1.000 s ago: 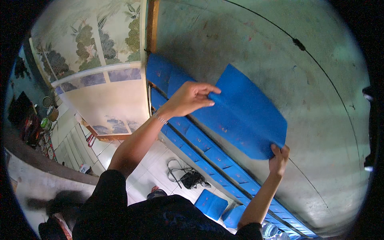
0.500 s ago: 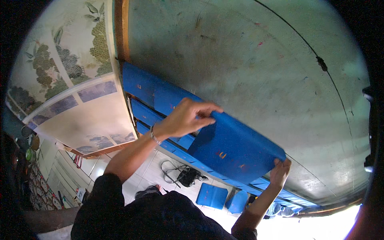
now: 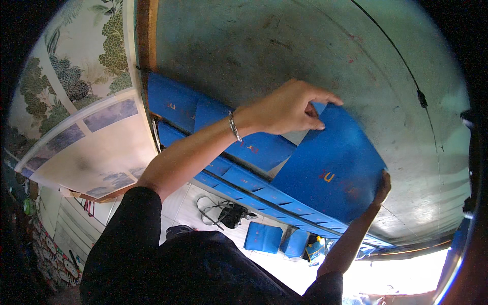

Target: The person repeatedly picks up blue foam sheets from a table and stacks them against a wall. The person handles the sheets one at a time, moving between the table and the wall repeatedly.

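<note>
Both my hands hold up a blue sheet (image 3: 338, 157) with small orange and red marks, tilted in front of the wall. My left hand (image 3: 287, 109), a bracelet on its wrist, pinches the sheet's upper left corner between thumb and fingers. On the opposite side, my right hand (image 3: 384, 188) grips the right edge, its fingers partly hidden. Behind my left forearm, a similar blue piece (image 3: 262, 150) lies on the upper row of a long rack. Another blue piece (image 3: 170, 104) sits at that row's left end.
Lower rack rows (image 3: 244, 178) carry several more blue pieces. A green-grey wall (image 3: 218, 46) with a dark cord (image 3: 391, 38) rises behind. At left hangs a printed floral panel (image 3: 109, 147). A black strapped bag (image 3: 233, 216) and two blue items (image 3: 263, 237) are on the tiled floor (image 3: 178, 206).
Both hands have moved right with the blue sheet, the left one also upward. The sheet has come away from the upper row, showing more of the blue piece beside it.
</note>
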`<action>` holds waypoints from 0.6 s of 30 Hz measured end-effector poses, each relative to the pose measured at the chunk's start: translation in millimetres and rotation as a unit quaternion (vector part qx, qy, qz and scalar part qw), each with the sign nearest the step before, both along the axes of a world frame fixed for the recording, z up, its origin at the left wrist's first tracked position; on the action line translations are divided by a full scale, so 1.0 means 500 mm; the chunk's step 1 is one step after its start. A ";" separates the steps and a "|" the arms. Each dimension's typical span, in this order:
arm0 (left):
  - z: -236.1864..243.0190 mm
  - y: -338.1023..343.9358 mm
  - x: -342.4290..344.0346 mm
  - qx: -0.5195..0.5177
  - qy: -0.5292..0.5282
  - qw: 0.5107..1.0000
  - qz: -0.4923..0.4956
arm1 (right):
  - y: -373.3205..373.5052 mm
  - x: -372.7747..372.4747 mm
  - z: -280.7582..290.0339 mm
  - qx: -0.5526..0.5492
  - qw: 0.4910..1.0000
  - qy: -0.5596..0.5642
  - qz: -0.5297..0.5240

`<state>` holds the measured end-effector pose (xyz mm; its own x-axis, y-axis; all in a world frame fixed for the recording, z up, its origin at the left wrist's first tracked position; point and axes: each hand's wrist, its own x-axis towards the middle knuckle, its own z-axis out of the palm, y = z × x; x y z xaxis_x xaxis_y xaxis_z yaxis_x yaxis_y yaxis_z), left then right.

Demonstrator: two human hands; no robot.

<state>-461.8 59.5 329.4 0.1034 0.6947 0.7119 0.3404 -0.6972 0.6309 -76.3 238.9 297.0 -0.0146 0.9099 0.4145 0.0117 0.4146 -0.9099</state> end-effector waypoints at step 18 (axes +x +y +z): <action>-0.172 -0.017 -0.027 -0.114 0.129 0.973 0.156 | -0.167 -0.131 -0.164 -0.187 0.979 0.012 0.086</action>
